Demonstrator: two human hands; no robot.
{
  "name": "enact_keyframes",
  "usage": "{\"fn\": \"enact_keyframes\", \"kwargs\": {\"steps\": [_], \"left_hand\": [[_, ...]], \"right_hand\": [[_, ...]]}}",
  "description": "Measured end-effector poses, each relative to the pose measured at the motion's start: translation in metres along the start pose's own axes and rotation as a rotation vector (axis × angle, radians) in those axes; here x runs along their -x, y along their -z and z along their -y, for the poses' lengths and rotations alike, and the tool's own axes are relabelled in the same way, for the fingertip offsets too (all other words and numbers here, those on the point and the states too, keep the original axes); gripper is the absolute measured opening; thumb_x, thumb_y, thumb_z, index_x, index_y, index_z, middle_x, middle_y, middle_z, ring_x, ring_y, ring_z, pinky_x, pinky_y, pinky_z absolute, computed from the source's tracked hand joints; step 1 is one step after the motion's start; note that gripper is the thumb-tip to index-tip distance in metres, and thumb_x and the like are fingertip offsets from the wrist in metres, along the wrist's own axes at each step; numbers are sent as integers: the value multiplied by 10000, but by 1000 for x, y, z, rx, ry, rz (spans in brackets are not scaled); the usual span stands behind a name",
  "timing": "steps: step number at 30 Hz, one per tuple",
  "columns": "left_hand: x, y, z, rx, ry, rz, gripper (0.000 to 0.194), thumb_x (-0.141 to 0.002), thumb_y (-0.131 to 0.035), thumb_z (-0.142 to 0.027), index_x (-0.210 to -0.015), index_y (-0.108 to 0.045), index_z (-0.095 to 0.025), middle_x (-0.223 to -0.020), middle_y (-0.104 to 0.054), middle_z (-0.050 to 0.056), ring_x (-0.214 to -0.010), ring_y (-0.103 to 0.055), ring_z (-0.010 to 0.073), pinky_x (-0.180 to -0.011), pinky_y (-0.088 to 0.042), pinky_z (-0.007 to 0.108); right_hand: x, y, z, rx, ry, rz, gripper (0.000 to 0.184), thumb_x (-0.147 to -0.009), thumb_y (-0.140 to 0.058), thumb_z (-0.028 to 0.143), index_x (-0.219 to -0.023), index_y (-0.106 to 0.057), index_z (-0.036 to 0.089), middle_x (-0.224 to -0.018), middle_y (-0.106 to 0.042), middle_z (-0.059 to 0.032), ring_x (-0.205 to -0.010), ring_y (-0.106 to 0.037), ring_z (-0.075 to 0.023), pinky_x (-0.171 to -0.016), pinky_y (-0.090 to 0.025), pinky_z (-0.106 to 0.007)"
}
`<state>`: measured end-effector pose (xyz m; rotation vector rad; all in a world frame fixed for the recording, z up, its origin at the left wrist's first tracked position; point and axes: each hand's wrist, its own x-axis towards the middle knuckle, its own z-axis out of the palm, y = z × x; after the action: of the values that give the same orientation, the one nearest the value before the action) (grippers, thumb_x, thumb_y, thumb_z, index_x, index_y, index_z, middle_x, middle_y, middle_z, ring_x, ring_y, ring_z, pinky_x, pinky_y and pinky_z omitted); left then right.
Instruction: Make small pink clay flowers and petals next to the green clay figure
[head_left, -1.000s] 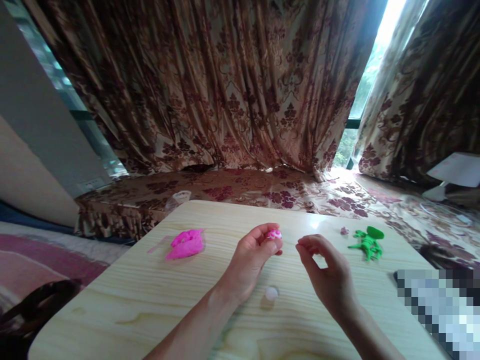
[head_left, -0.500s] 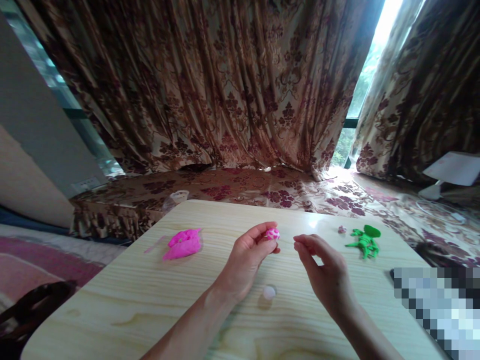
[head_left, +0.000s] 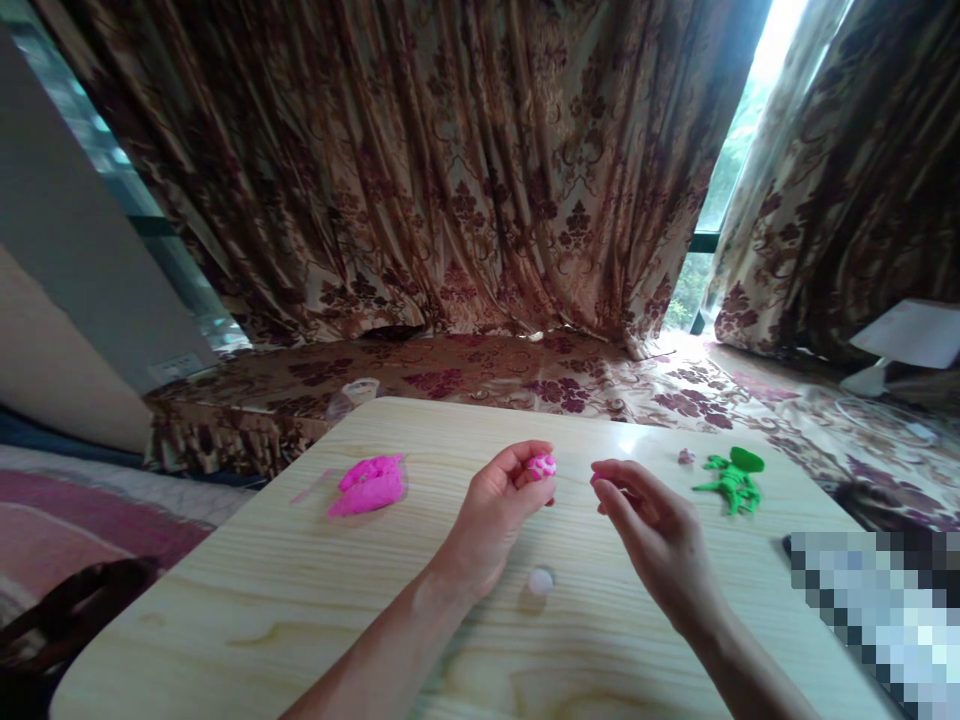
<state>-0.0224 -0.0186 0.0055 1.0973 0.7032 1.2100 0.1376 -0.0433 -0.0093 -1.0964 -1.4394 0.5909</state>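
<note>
Pink-and-white ball (head_left: 542, 467): pinched at the tips of the left hand (head_left: 491, 515), raised over the table (head_left: 300, 600), pink patches facing the gap between the two hands. Left-hand grip is narrow, thumb below and index finger above, the ball partly covered by both.

Right hand (head_left: 664, 520): just across from the ball, apart from it. Thumb and index finger nearly meet; a speck of pink shows between them, read as a small pink bit (head_left: 597, 478), though its shape is too small to make out.

Surroundings: pink clay (head_left: 371, 485) lies well to the left of the left hand, an irregular mass with a clear strip beside it. Pale round piece (head_left: 541, 581) sits on the near side of the ball, between the forearms. Green figure (head_left: 735, 482) lies beyond the right hand and to its right, with a small mottled lump (head_left: 686, 456) just beside it.

Step in hand, by judgement: pink patches being added to the ball's surface. Next move would call for a steady left pinch, a bare white spot turned toward the right fingertips, and light pressure, since the material looks soft and could dent.
</note>
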Motion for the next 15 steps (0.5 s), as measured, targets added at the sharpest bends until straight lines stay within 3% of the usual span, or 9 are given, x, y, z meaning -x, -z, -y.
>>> {"fn": "enact_keyframes", "kwargs": {"steps": [10,15], "left_hand": [[-4,3,5,-154,-44,-77,293,-763,-580,-306,-1022,-563,-171,-826,-567,23,-677,-517,102,-672,-430,241],[-9,11,21,-573,-193,-135,227,-773,-544,-314,-969,-562,-199,-791,-580,19,-703,-521,140,-671,-415,263]], "right_hand": [[-3,-2,-5,-38,59,-24,114,-808,-557,201,-913,-602,211,-849,-579,-17,-745,-573,-125,-640,-496,-226],[-5,-1,-9,-27,72,-28,88,-817,-540,220,-860,-613,198,-850,-558,-28,-740,-554,-128,-606,-486,-230]]}}
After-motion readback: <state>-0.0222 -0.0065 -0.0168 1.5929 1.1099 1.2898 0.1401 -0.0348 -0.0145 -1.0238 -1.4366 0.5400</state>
